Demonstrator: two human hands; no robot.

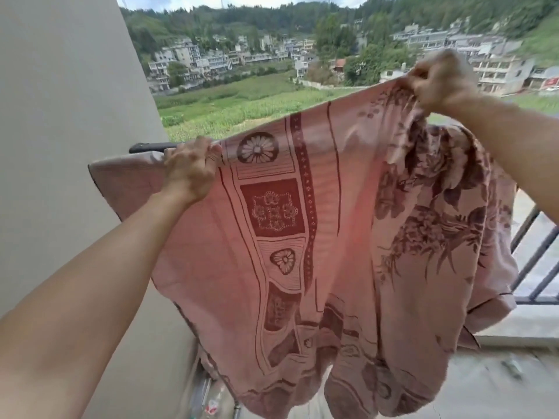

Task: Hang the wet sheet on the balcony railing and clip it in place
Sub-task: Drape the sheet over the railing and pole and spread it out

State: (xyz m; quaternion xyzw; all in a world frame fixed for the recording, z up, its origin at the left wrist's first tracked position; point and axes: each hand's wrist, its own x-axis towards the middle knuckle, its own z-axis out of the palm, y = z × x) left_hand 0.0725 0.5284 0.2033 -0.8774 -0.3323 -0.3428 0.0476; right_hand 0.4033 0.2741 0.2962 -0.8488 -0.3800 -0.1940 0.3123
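A pink sheet [317, 237] with dark red flower and block patterns hangs spread between my two hands in front of the black balcony railing [532, 252]. My left hand [190, 170] grips its top edge at the left, close to the top rail's end [148, 146]. Higher up on the right, my right hand [438, 80] grips a bunched part of the top edge. Part of the sheet drapes over the rail at the left and at the right. The lower edge hangs near the floor. No clip is in view.
A beige wall [60, 146] closes off the left side. Grey balcony floor [484, 382] lies at the lower right, with a low ledge under the railing bars. Some small items lie on the floor at the bottom left. Fields and houses lie beyond.
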